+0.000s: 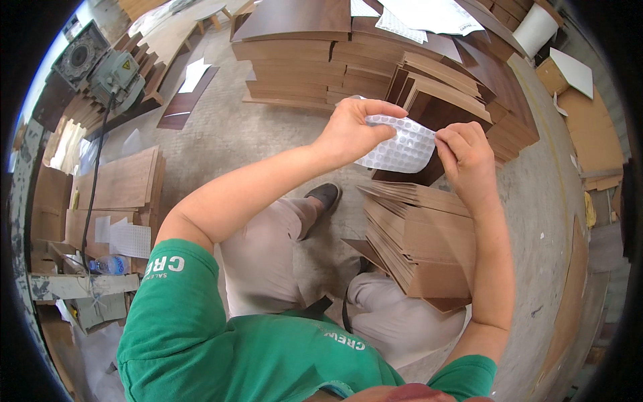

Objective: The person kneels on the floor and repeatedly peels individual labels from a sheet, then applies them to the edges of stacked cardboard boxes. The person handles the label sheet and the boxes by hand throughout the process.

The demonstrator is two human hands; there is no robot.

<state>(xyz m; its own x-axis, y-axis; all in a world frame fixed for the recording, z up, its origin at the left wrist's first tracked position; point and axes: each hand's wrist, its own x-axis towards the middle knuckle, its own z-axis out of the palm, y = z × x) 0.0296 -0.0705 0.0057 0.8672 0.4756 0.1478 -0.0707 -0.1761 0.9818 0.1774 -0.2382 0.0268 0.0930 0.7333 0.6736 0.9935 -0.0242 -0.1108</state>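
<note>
Sheet of round grey-white dots (410, 149) hangs between the two hands, just beyond the far end of the fanned stack of brown panels (439, 231), which serves as landmark here. Its dotted face is turned up toward the head; how high it hangs above the stack cannot be told.

Beyond the stack and to its left, the left hand (348, 130) grips the sheet at its left end. The thumb lies across the dots and the forefinger reaches along the upper edge, their tips apart; the other fingers are hidden, so how firmly they press cannot be told. Beyond the stack's far right part, the right hand (467, 151) pinches at the sheet's right corner with thumb and bent forefinger; whether a single dot is lifted there is too small to tell.

The sheet's long axis seems to run from the left hand toward the right fingertips, dipping slightly on the right. Its body lies to the left of the right-hand pinch, nearer the left hand, which covers part of it.

Left of the stack is a dark shoe (326, 196); farther beyond it stand dark-faced wooden panels (445, 114).
</note>
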